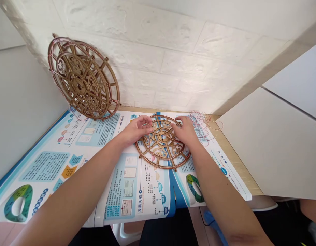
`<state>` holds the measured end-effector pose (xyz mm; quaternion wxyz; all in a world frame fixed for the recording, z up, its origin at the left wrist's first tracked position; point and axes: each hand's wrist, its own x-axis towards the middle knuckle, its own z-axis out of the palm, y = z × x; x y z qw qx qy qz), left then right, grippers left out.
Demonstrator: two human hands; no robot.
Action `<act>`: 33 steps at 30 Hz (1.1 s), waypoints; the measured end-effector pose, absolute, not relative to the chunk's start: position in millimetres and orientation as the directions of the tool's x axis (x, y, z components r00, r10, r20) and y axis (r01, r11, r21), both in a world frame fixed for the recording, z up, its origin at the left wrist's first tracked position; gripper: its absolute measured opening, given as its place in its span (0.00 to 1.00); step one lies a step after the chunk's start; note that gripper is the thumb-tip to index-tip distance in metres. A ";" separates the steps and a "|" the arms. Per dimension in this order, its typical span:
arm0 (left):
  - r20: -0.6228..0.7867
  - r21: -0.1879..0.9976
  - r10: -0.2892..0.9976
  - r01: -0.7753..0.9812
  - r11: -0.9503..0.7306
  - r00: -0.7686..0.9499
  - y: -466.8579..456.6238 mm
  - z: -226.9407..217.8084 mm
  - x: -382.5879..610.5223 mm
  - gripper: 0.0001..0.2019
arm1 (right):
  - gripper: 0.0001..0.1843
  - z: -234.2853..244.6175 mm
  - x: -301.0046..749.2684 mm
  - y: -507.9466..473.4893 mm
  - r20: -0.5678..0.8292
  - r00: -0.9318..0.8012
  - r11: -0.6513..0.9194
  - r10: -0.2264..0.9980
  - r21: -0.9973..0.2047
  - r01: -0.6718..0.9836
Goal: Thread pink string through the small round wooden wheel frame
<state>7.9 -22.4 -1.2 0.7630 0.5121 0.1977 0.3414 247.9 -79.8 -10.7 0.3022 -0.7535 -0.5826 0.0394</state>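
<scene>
Left hand point(139, 130): at the frame's left rim, thumb and fingertips drawn narrow, close together; cannot tell whether anything is pinched between them
Right hand point(185, 130): over the frame's right rim, fingers curved, thumb and forefinger slightly parted; cannot tell if it grips
Round frame point(161, 136): brown openwork, lying flat between the two hands
Wire tangle point(199, 123): reddish, loose, just beyond and to the right of the right hand
Leaning frames point(80, 85): similar openwork, upright and tilted against the wall point(173, 65), beyond and left of the left hand
Printed sheets point(80, 147): beneath both hands, covering most of the table point(231, 152)
</scene>
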 end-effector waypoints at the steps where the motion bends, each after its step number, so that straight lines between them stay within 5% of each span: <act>1: 0.045 0.921 0.723 -0.309 0.237 0.689 -22.7 -1.2 8.0 0.22 | 0.16 -10.3 248.0 -80.2 0.327 0.286 -0.084 0.901 -0.515 0.853; 5: 0.032 0.941 0.732 -0.268 0.208 0.681 -23.5 -1.7 8.4 0.21 | 0.12 -10.5 245.7 -81.2 0.390 0.250 0.013 0.886 -0.560 0.828; 33: 0.037 0.967 0.758 -0.214 0.136 0.651 -19.1 -7.4 7.8 0.21 | 0.14 -10.9 243.4 -80.0 0.344 0.369 -0.092 0.864 -0.612 0.786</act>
